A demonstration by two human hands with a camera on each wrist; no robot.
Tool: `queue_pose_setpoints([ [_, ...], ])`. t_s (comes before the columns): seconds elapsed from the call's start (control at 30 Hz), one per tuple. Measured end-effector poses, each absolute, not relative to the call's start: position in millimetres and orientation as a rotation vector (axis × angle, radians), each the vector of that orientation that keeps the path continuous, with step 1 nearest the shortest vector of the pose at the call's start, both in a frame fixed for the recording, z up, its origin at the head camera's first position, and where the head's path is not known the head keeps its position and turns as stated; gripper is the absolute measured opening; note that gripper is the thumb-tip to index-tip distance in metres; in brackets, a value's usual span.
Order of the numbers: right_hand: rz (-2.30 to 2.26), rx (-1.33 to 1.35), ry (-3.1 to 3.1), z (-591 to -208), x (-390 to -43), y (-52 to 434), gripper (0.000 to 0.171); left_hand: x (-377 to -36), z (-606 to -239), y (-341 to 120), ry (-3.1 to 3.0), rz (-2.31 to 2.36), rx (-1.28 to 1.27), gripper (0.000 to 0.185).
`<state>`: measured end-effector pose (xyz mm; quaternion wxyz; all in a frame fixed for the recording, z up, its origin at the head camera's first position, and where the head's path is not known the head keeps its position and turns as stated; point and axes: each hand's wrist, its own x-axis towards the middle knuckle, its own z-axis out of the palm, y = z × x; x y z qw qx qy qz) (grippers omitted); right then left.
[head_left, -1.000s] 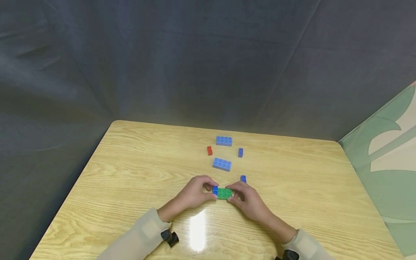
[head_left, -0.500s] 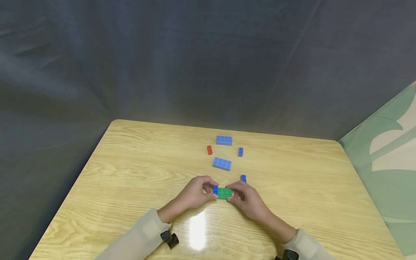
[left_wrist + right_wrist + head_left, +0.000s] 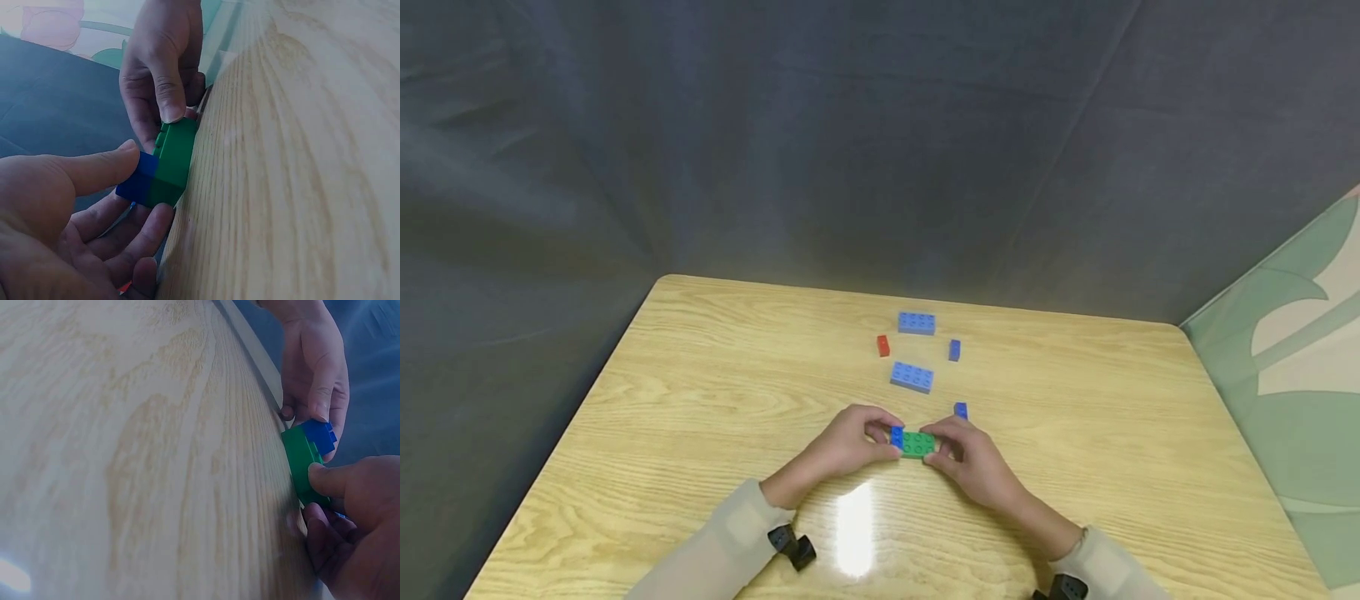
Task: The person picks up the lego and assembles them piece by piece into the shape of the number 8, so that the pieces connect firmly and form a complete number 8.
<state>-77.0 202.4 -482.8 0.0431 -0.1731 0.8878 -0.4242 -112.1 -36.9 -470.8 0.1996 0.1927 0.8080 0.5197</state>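
A green toy building brick (image 3: pixel 918 444) with studs on top lies at the near middle of the table. Over its left end sits a small blue brick (image 3: pixel 897 437), its own studs facing up. My left hand (image 3: pixel 852 443) pinches the blue brick between thumb and fingers, and in the left wrist view its fingertips also reach the green brick (image 3: pixel 175 153). At the other end, my right hand (image 3: pixel 972 461) grips the green brick between thumb and fingers. The right wrist view shows the blue brick (image 3: pixel 317 433) flush on the green one. Just beyond the right hand lies another small blue brick (image 3: pixel 961 410), partly hidden.
Farther back on the wooden table (image 3: pixel 715 358) lie a large blue brick (image 3: pixel 912 377), a small red brick (image 3: pixel 883 346), a small blue block (image 3: pixel 954 350) and a second large blue one (image 3: pixel 917 323). A dark curtain (image 3: pixel 865 167) hangs behind the table's far edge.
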Motion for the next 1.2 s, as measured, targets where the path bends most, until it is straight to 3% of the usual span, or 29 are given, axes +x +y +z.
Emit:
queue_pose_setpoints([
  [1.2, -1.302, -0.512, 2.714, -483, -78, 203, 0.029, -110, -484, -32, 2.350, 1.398, 0.522, 0.037],
])
